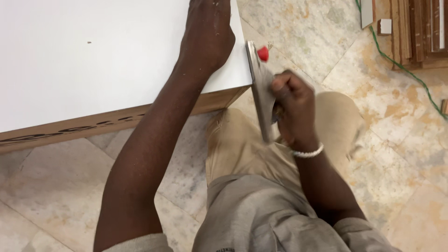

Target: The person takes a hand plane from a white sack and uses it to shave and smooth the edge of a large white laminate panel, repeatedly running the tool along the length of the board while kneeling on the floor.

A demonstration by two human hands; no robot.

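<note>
White laminated board (pixel 93 60) is pressed flat by the left hand (pixel 207 35). A hand plane (pixel 261 88) is clamped in the right hand (pixel 291 109) against the edge; the laminate could be chipped if it tilts

One white board (pixel 93 60), one hand plane (pixel 262 88) — two hands (pixel 207 37).

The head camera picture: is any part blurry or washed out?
In the head view, the right hand and the grey hand tool are motion-smeared; the white board is bright, nearly featureless; the left hand and floor look sharp.
</note>
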